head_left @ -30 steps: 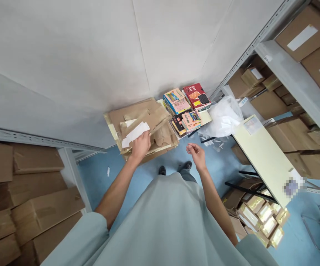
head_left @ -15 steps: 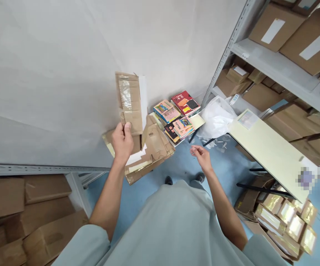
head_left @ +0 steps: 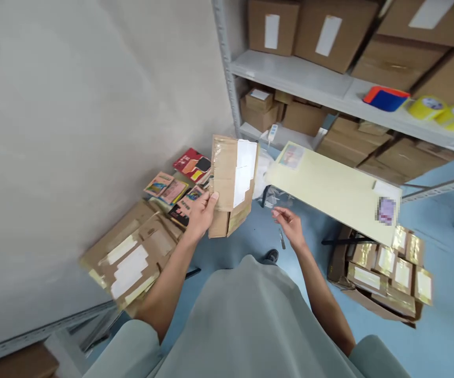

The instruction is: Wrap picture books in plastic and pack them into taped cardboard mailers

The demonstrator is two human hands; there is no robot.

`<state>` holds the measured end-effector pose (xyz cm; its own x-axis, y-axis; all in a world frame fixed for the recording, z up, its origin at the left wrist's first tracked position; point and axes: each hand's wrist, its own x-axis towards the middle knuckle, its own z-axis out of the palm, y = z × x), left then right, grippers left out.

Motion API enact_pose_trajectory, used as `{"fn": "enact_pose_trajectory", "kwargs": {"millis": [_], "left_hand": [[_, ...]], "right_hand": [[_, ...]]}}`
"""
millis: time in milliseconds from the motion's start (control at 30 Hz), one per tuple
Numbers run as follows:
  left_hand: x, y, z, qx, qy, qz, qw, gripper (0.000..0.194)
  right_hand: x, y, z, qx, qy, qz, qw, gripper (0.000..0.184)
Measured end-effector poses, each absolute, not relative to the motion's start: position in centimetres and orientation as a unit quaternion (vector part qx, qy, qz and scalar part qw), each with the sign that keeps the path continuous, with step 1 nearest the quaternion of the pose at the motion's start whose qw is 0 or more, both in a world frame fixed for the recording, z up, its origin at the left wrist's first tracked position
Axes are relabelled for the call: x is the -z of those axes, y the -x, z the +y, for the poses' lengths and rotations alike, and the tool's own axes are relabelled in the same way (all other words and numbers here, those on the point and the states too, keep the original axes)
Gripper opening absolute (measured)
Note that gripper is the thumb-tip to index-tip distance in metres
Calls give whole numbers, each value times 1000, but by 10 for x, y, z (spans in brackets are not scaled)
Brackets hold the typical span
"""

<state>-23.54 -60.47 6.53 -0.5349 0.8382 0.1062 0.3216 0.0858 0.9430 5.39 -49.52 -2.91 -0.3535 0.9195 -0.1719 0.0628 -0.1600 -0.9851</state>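
My left hand (head_left: 203, 212) grips a flattened cardboard box (head_left: 223, 173) by its left edge and holds it up, thumb on top. White paper labels (head_left: 244, 168) run down the face of the box, with shiny clear tape along its upper left. My right hand (head_left: 288, 226) hovers to the right of the box, apart from it, with fingers pinched together; whatever is in them is too small to name. Just below it shows a thin grey sliver (head_left: 282, 239); I cannot tell whether it lies on the floor. Stacked books (head_left: 166, 188) sit behind my left hand, partly covered by the box.
More flattened cardboard (head_left: 148, 231) lies to the left. On the right stands a pale yellow table (head_left: 329, 184); an open carton of taped boxes (head_left: 388, 273) is under its near end. Shelving (head_left: 289, 73) behind carries cartons, yellow tape rolls (head_left: 427, 107) and a blue-orange object (head_left: 386, 98).
My left hand has lifted the flattened box off the cardboard pile and carried it to the right, past the books. The view has turned right toward the table. My right hand stays pinched.
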Motion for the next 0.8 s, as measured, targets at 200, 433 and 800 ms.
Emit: {"fn": "enact_pose_trajectory", "kwargs": {"millis": [200, 433, 800], "left_hand": [[-47, 135, -495, -394, -520, 694, 306, 54], [-27, 61, -407, -299, -600, 618, 411, 35], [-2, 25, -275, -246, -672, 531, 455, 33]], "right_hand": [[28, -152, -455, -551, 516, -526, 391, 62], [17, -215, -404, -477, 571, -481, 465, 87], [9, -243, -327, -332, 694, -455, 449, 77]]}}
